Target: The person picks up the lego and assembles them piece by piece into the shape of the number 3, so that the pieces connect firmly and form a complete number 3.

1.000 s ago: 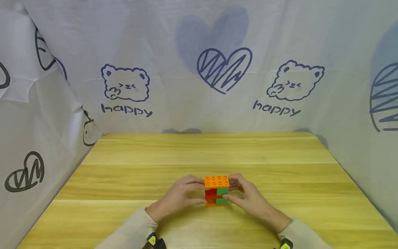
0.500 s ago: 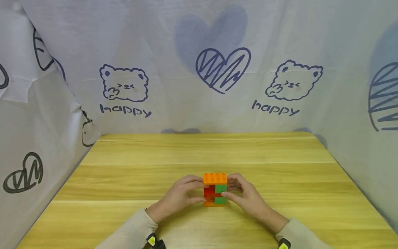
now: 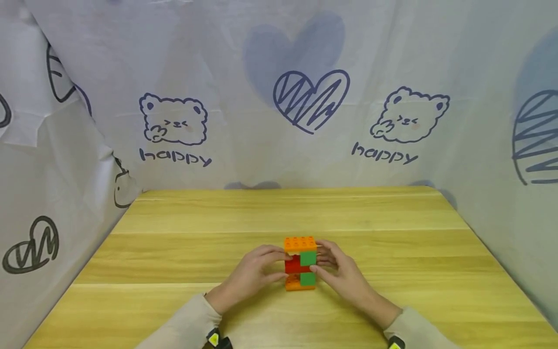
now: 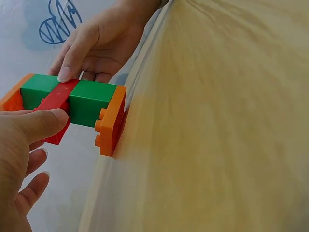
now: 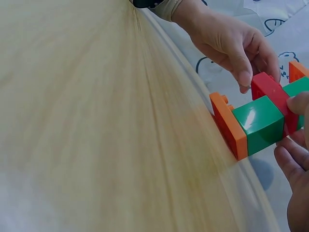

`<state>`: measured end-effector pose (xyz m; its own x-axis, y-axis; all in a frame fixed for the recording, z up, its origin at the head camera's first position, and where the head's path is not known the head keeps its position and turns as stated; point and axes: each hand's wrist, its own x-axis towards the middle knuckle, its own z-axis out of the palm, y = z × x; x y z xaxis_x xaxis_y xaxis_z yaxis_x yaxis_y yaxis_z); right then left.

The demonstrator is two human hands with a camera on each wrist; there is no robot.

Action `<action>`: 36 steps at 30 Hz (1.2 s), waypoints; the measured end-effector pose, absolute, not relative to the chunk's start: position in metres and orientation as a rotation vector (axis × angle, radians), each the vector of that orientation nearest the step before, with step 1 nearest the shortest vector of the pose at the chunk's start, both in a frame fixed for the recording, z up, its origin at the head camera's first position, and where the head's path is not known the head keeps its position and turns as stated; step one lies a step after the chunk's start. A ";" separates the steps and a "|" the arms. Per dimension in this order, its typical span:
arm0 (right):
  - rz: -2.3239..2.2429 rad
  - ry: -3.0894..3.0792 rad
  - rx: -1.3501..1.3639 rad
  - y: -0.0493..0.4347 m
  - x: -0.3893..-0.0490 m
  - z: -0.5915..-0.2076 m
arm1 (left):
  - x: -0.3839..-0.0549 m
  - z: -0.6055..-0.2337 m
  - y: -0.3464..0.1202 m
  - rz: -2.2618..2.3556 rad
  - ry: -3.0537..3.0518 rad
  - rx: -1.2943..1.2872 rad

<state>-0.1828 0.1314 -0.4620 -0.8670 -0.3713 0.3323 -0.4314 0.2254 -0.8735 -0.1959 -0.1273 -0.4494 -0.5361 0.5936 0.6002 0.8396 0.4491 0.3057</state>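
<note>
A stack of toy building bricks (image 3: pixel 307 258) stands upright on the table between my two hands. It has a studded orange plate (image 3: pixel 300 242) on top, green bricks (image 4: pixel 91 96) above and below a red brick (image 3: pixel 293 264), and another orange plate (image 4: pixel 114 123) at the bottom. My left hand (image 3: pixel 250 271) holds the red brick's left end with thumb and fingers. From the other side my right hand (image 3: pixel 342 269) grips the stack, its thumb on the red brick near the green ones and its fingers behind. In the right wrist view the left thumb (image 5: pixel 243 72) lies against the red brick's end.
The stack rests on a wooden table (image 3: pixel 218 208) with pale stripes. White cloth (image 3: pixel 244 145) printed with bears and hearts hangs behind the table and along both sides.
The stack's top has risen and leaned away in the head view, so more of its front shows and less of its studded top. Both hands keep their hold, the right moving slightly left.
</note>
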 end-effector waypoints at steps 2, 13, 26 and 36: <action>1.731 -2.410 0.799 0.130 -0.181 -0.459 | -0.196 -0.448 -0.127 -0.814 -2.305 -1.201; 1.672 -2.434 0.778 0.123 -0.168 -0.432 | -0.199 -0.446 -0.126 -0.784 -2.359 -1.172; 1.655 -2.464 0.709 0.129 -0.189 -0.462 | -0.204 -0.442 -0.126 -0.739 -2.441 -1.143; 1.671 -2.492 0.643 0.127 -0.193 -0.460 | -0.209 -0.440 -0.125 -0.748 -2.480 -1.130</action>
